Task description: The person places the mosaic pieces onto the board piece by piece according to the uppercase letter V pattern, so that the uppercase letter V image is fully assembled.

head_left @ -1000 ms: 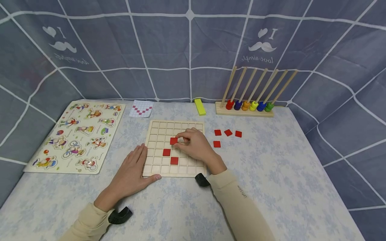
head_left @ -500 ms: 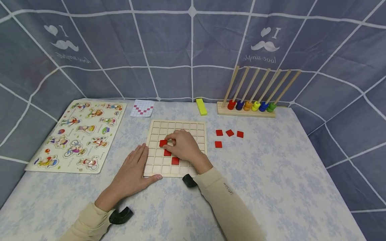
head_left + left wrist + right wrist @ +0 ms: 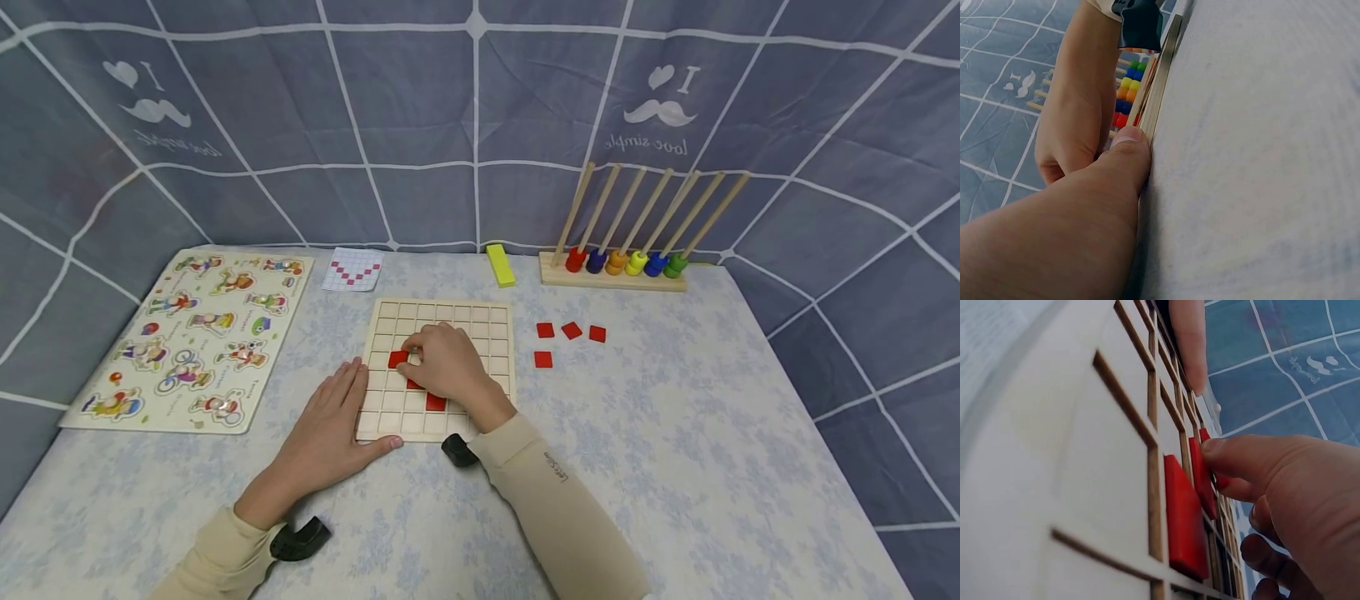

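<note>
A wooden grid board (image 3: 480, 315) lies on the table. My left hand (image 3: 322, 429) rests along its left side with straight fingers, thumb tip at the front edge. Thumb and index finger of my right hand (image 3: 448, 364) pinch a small red square tile (image 3: 397, 359) at a cell in the board's left half. Just nearer to me, a second red tile (image 3: 414, 384) is partly covered by that hand. Diagonally nearer and to the right sits a third red tile (image 3: 436, 402); in the right wrist view this third red tile (image 3: 1185, 519) appears closest to the camera.
Several loose red tiles (image 3: 545, 331) lie right of the board. Behind it are a card with a V-shaped pattern (image 3: 352, 270) and a yellow block (image 3: 500, 265). A peg stand with colored rings (image 3: 613, 283) stands back right; a picture puzzle board (image 3: 202, 342) lies left.
My right hand has carried the red tile leftward across the board, past the column of the second tile. My left hand has stayed in place at the board's edge.
</note>
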{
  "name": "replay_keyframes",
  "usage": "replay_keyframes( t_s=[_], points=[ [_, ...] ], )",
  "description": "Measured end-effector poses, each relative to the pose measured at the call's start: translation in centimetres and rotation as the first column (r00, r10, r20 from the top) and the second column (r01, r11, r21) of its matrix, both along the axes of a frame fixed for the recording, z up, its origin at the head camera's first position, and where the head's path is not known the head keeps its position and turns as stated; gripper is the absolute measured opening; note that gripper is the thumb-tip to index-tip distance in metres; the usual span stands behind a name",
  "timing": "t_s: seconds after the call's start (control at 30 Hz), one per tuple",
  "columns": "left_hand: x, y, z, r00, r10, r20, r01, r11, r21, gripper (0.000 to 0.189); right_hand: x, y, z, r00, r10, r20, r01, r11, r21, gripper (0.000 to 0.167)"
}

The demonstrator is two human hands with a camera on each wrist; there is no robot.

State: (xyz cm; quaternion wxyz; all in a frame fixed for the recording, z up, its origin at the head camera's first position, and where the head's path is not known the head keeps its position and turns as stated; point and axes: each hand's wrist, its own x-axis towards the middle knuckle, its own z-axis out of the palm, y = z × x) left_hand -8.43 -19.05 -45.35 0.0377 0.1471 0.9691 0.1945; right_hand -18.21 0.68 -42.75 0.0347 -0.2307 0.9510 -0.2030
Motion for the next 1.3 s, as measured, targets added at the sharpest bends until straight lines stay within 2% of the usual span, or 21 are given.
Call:
replay_keyframes(
  t_s=[0.3, 0.47, 0.67, 0.97, 1.13, 1.3],
  points=[
    [0.0, 0.0, 0.1, 1.000, -0.001, -0.003, 0.001, 1.000, 0.012, 0.115, 0.0, -0.6, 0.9, 0.997, -0.044, 0.057, 0.043, 0.999, 0.026, 0.027],
    [0.1, 0.0, 0.1, 1.000, -0.002, -0.012, 0.002, 1.000, 0.019, 0.115, 0.0, -1.0, 1.0, 0.989, -0.088, 0.117, 0.088, 0.996, -0.001, 0.027],
    [0.1, 0.0, 0.1, 1.000, -0.003, -0.010, 0.003, 1.000, 0.021, 0.115, 0.1, -1.4, 1.4, 0.978, -0.127, 0.164, 0.126, 0.992, 0.012, 0.028],
    [-0.1, 0.0, -0.2, 1.000, -0.001, -0.014, 0.001, 1.000, 0.015, 0.115, 0.3, -1.4, 1.6, 0.972, -0.153, 0.176, 0.152, 0.988, 0.017, 0.027],
    [-0.1, 0.0, -0.3, 1.000, -0.003, -0.009, 0.003, 1.000, 0.017, 0.116, 0.3, -1.1, 1.3, 0.969, -0.145, 0.200, 0.156, 0.987, -0.041, 0.029],
    [-0.2, 0.0, -0.3, 1.000, -0.006, 0.002, 0.006, 1.000, 0.007, 0.116, 0.0, 0.3, 0.9, 0.961, -0.089, 0.262, 0.141, 0.972, -0.186, 0.034]
  ],
)
